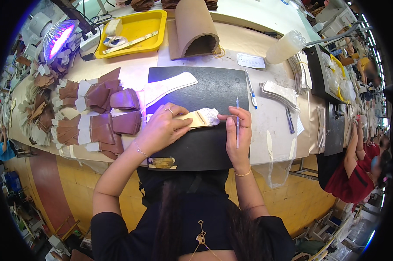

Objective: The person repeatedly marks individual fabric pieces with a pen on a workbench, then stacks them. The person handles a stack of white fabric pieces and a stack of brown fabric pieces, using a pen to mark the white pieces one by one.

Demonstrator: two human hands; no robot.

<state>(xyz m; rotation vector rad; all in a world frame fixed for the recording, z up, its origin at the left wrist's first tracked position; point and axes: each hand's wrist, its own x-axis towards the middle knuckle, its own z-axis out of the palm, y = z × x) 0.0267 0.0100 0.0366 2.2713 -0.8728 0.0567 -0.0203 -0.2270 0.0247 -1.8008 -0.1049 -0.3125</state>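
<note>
My left hand (pixel 165 126) presses a pale yellow template (pixel 195 119) with a narrow slot down against the black mat (pixel 196 152). A white, bumpy-surfaced piece (pixel 211 115) sticks out from under the template's right end. In my right hand (pixel 240 132) a thin, pale pen-like marking tool (pixel 237 124) stands nearly upright, gripped by the fingers. The right index fingertip reaches the edge of the white piece. Farther back on the mat lies a stack of long white pieces (pixel 172 86).
Stacked brown leather pieces (pixel 101 95) lie at left, near a glowing lamp (pixel 59 41). A yellow tray (pixel 133 32), a curved brown form (pixel 196 28) and a plastic bottle (pixel 285 47) stand behind. Right of the mat are a pen (pixel 251 89) and white pieces (pixel 280 93).
</note>
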